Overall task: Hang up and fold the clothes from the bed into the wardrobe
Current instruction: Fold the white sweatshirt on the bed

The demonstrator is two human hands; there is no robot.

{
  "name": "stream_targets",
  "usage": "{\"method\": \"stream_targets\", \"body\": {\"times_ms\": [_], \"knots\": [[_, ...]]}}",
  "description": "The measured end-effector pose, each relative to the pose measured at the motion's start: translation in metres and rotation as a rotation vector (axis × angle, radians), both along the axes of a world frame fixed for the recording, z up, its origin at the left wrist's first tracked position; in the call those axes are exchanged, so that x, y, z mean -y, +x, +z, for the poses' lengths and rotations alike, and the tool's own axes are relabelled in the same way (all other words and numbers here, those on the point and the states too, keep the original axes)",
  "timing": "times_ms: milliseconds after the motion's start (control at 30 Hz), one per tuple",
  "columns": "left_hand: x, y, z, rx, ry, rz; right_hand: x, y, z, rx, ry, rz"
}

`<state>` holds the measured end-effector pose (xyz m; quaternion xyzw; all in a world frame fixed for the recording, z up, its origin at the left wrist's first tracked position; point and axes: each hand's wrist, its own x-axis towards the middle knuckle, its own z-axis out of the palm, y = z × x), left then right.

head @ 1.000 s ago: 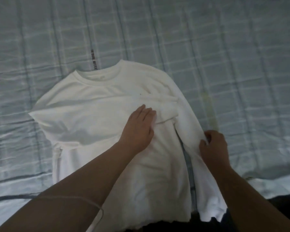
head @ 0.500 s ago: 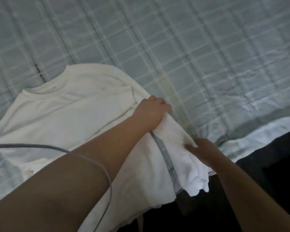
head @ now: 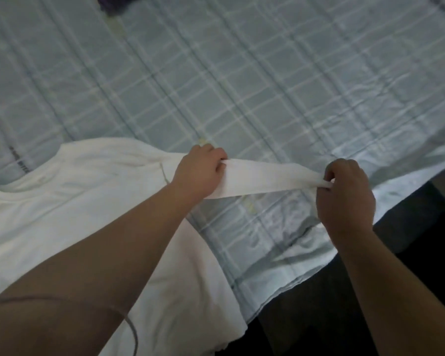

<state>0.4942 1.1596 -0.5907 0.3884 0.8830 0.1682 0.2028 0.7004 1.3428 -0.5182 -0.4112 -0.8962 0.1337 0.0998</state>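
Note:
A white long-sleeved shirt (head: 70, 209) lies flat on the bed, collar toward the upper left, hem at the near edge. Its right sleeve (head: 262, 179) is stretched out sideways above the sheet. My left hand (head: 199, 173) grips the sleeve near the shoulder seam. My right hand (head: 344, 194) pinches the cuff end between thumb and fingers, holding the sleeve taut between both hands. My left forearm covers part of the shirt's body.
The bed carries a pale green checked sheet (head: 267, 80) whose near edge (head: 319, 265) runs diagonally at the lower right, with dark floor beyond. A dark purple garment (head: 118, 3) lies at the top edge. A thin grey cable (head: 129, 327) loops over my left forearm.
The sleeve lay folded along the shirt's right side; both hands have lifted it and pulled it out straight to the right. The view has swung right, shifting the shirt toward the left.

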Motion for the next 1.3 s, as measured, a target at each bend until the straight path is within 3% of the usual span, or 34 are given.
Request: {"method": "stream_targets", "body": {"times_ms": [67,200,267,333,433,500,600,733,833,967,1067,1300], "knots": [[-0.001,0.0,-0.004,-0.027,0.002,0.033,-0.002,0.005,-0.016,-0.039,0.073,0.109],[0.003,0.006,-0.013,0.006,-0.072,0.015,0.008,0.044,-0.066,0.381,-0.009,0.278],[0.005,0.01,-0.018,0.031,-0.075,0.041,0.012,0.061,-0.084,0.471,-0.118,0.291],[0.004,0.011,-0.022,0.04,-0.061,0.049,0.01,0.066,-0.084,0.263,-0.261,0.192],[-0.001,0.005,-0.021,0.011,-0.056,0.018,-0.006,0.052,-0.066,-0.13,-0.408,-0.229],[-0.007,-0.002,-0.02,-0.059,-0.051,-0.029,-0.025,0.039,-0.062,-0.166,-0.395,-0.382],[-0.02,-0.012,-0.017,-0.17,-0.141,-0.139,-0.052,0.022,-0.072,-0.059,-0.468,-0.336],[-0.034,-0.023,-0.015,0.203,-0.212,-0.18,-0.065,0.002,-0.084,0.164,-0.55,-0.016],[-0.04,-0.029,-0.014,0.34,-0.253,-0.219,-0.066,-0.005,-0.088,0.411,-0.464,0.138],[-0.051,-0.029,-0.003,0.432,-0.375,-0.299,-0.078,0.001,-0.085,0.238,-0.371,0.129],[-0.062,-0.027,-0.003,0.465,-0.384,-0.248,-0.091,0.008,-0.068,0.15,-0.582,-0.105],[-0.075,-0.013,-0.016,0.342,-0.376,-0.356,-0.112,0.04,-0.048,-0.225,-0.596,-0.368]]}}
